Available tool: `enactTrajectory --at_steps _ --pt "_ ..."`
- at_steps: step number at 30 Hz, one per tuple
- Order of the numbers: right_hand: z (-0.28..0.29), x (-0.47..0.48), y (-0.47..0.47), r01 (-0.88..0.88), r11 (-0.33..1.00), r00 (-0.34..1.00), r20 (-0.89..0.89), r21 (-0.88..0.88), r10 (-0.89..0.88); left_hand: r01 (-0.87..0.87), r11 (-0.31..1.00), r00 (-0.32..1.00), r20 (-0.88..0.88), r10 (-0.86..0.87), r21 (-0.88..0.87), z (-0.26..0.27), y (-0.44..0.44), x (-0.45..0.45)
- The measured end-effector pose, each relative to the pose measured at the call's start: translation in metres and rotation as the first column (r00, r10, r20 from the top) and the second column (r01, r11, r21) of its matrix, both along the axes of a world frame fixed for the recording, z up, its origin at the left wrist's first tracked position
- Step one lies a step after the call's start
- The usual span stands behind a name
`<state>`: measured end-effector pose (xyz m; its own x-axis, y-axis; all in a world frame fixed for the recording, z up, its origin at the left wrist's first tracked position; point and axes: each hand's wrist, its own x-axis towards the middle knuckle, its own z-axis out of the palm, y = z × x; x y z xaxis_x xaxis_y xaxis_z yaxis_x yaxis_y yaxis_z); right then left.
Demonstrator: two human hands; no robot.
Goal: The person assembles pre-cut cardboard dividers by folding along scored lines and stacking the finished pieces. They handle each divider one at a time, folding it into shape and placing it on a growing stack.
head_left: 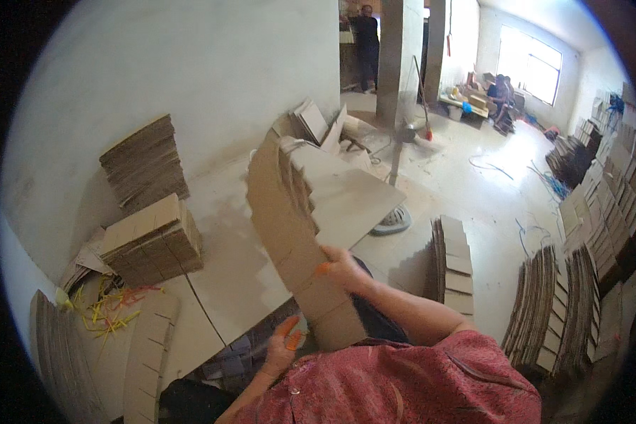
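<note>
My right hand (342, 269), with orange coverings on some fingers, grips the right edge of a long bundle of slotted cardboard strips (297, 254). The bundle runs from my lap up over a large pale board (233, 286) and fans out in jagged layers at its far part. My left hand (284, 347) is just left of the bundle's near end, its fingers apart and orange coverings on some of them; nothing shows in it. A stack of slotted cardboard (153, 246) stands on the board to the left.
A taller cardboard stack (146, 164) leans by the wall. Yellow and red strips (108, 312) lie near slotted cardboard (151, 355) at the left. More cardboard stacks (530, 307) stand on the floor at the right. A person (367, 47) stands far back; another person (502, 95) sits near the window.
</note>
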<state>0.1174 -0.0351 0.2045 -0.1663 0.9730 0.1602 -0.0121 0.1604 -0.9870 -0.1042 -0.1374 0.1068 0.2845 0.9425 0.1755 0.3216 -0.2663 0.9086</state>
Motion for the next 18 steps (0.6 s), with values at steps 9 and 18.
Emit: enactTrajectory --at_steps 9,18 --pt "0.098 0.131 -0.1 0.581 0.655 0.588 0.307 0.483 -0.748 -0.095 0.949 0.962 -0.274 0.01 -0.302 -0.018 -0.016 -0.038" --pt "-0.049 0.246 -0.14 0.628 0.595 -0.256 0.855 0.502 -0.451 0.033 0.927 0.951 -0.274 -0.145 -0.373 -0.061 -0.01 -0.048"
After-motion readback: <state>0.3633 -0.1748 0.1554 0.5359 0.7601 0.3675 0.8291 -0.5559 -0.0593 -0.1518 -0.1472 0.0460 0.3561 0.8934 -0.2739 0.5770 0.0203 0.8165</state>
